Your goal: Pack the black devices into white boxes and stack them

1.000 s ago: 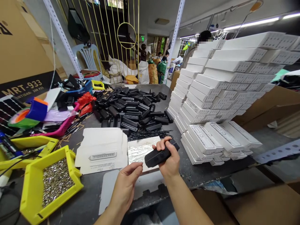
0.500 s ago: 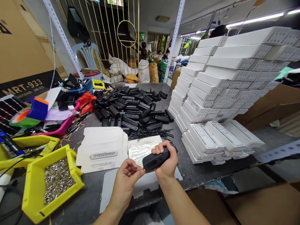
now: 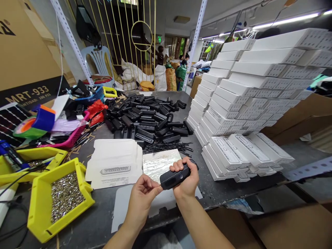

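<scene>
Densely littered, a dark worktop [image 3: 101, 207] spreads before a gold-barred gate [image 3: 155, 45].
The right hand [image 3: 187, 181] wraps a black case [image 3: 169, 180] over the worktop's near side; the left hand [image 3: 142, 193] pinches at its left end, anything held there too small to tell. White boxes [image 3: 267, 69] tower at right; a yellow bin [image 3: 38, 207] of metal bits [image 3: 66, 197] stands at left.

Textured case [image 3: 169, 179] (plastic-looking), shiny metal pieces [image 3: 66, 197]
</scene>
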`<state>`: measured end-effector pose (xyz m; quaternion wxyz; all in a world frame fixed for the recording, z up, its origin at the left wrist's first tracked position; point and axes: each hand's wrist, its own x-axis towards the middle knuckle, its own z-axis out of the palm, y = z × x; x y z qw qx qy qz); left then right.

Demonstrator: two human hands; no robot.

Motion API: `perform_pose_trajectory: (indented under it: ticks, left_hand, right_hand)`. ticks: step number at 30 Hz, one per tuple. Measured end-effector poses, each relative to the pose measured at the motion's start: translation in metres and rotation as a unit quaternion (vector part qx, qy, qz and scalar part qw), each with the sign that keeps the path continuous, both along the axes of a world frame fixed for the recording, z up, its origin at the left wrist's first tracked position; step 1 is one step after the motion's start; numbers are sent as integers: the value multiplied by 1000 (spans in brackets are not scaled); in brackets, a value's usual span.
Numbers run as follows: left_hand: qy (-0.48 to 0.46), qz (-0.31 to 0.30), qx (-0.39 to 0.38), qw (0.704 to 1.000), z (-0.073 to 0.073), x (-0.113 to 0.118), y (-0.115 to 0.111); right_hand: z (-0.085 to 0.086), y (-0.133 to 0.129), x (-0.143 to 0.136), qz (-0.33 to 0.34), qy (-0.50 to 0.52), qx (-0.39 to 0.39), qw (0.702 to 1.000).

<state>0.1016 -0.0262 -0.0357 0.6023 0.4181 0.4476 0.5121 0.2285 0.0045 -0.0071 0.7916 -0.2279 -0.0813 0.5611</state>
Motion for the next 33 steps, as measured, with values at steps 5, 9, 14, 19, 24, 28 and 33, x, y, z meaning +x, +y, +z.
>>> perform_pose_trajectory:
  ticks: [5,9,14,19,24,28,33]
  left_hand:
    - [80,-5,27,996,-11,3,-7]
    - [291,-36,95,951,-14,-46,15]
    - [707,-44,161,687,-15,-130,58]
    - [756,-89,157,629,-14,-144,77]
    - [774,-106,180,597,13,-143,86]
    - [765,-150,200,593,29,-154,89]
    - [762,-155,198,597,12,-155,78]
  right_hand:
    - [-11,0,-1,1,-16,-29,999]
    - [-7,1,15,-30,-200,49,978]
    - [-26,19,33,65,-479,59,873]
    - [-54,49,36,22,-520,-44,853]
    - [-54,49,46,-67,-678,-44,731]
    - [-40,38,48,-125,-703,-4,700]
    - [-35,29,40,-70,-697,32,712]
